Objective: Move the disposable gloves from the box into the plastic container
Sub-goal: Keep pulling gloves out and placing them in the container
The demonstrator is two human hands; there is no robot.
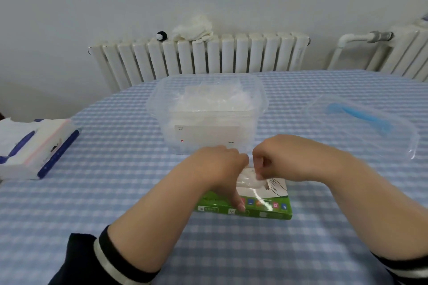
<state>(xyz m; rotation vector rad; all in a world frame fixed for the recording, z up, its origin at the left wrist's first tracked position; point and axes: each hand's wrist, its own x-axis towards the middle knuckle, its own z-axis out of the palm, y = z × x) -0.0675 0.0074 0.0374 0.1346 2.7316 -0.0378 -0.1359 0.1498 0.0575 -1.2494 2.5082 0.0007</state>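
Dark striped sleeves (111, 259) at the bottom edge, bare forearms reaching forward over the checked desk (97, 203).

Just under both hands: green glove box (266, 210), lying flat, opening upward, a white wad of gloves (249, 179) bulging out of it. Left hand (217, 164) over the box's left part, fingers bent, thumb stretched down along the near green edge (bracing the box, by the look of it). Whether those hidden fingers also pinch the wad: cannot tell. Right hand (278, 157) curled tight, fingertips nipping the top of the wad, drawing it upward.

Directly beyond the hands, close by: clear plastic container (208, 109), uncovered, already holding a loose heap of pale gloves (208, 99) about halfway up its walls. To the right of the right hand, well apart: clear lid (361, 122) with a blue handle, lying on the desk. Far to the left of the left hand: tissue pack (34, 146), blue and white, partly cut by the frame edge.

Progress, as a judgement: well under way, a fair share moved over, another bunch gripped but not yet free of the box. Left to do: lift this bunch across, drop it in, repeat until nothing remains.

Hard to tell: how many gloves remain inside the box, its interior covered by the hands and the wad. Far end of the box also hidden behind the hands. Small print on the container's label unreadable. Right sleeve cut off at the corner.
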